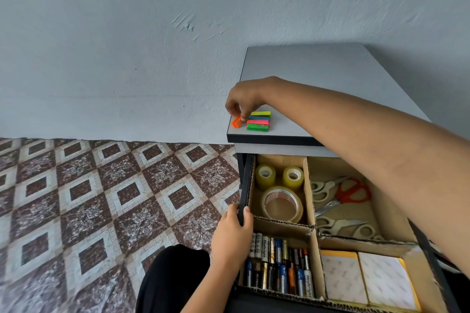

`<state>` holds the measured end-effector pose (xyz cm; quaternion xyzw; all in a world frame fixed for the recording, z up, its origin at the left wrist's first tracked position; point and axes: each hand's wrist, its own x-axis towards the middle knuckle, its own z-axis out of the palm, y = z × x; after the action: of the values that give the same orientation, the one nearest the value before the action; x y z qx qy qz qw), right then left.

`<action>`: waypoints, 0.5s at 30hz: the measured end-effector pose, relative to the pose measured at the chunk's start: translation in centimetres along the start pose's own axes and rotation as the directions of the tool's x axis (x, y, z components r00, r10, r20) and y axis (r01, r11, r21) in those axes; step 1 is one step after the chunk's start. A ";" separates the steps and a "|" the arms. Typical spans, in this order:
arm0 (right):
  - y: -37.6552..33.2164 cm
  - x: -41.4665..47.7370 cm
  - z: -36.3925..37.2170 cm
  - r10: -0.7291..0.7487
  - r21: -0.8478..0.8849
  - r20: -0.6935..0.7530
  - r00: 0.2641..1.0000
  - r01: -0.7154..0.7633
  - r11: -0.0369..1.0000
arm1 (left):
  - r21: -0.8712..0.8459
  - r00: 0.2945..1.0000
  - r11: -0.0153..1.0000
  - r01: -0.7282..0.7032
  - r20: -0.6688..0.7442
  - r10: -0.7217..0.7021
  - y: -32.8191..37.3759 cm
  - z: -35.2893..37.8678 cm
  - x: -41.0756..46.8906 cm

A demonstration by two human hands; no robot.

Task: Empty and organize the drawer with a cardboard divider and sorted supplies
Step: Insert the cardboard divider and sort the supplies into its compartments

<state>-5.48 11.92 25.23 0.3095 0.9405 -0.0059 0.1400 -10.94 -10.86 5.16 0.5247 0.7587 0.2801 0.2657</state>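
Note:
The drawer (242, 185) stands pulled out under a grey cabinet top (318, 79). A cardboard divider (309, 193) splits it into compartments: three tape rolls (281, 202) at the back left, scissors (346, 195) at the back right, batteries (279, 269) at the front left, sticky-note pads (366, 279) at the front right. My left hand (232, 234) grips the drawer's left side wall. My right hand (243, 100) reaches across to the cabinet top's front left corner and pinches an orange sticky-flag pad (236, 122), beside a row of yellow, blue, pink and green pads (259, 121).
A blue-grey wall stands behind the cabinet. Patterned brown and white floor tiles (101, 211) spread to the left. My black-clad knee (173, 279) is at the bottom, just left of the drawer. The cabinet top behind the pads is bare.

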 end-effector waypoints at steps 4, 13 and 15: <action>-0.2 -0.2 0.0 -0.014 -0.003 -0.034 0.999 0.014 1.000 | 0.002 1.000 1.000 -0.002 -0.004 0.002 0.1 -0.1 -0.1; 0.2 -1.3 0.4 0.040 0.135 -0.275 0.961 -0.003 0.991 | -0.006 1.000 1.000 0.014 0.010 -0.014 0.2 -0.2 -0.1; 0.2 -2.6 0.3 0.114 0.240 -0.354 0.928 -0.028 0.970 | -0.025 0.999 0.999 0.025 0.020 -0.024 0.2 -0.1 -0.2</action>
<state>-3.26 10.52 25.68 0.3532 0.9312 -0.0522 -0.0741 -10.87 -11.00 5.38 0.5147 0.7589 0.2810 0.2831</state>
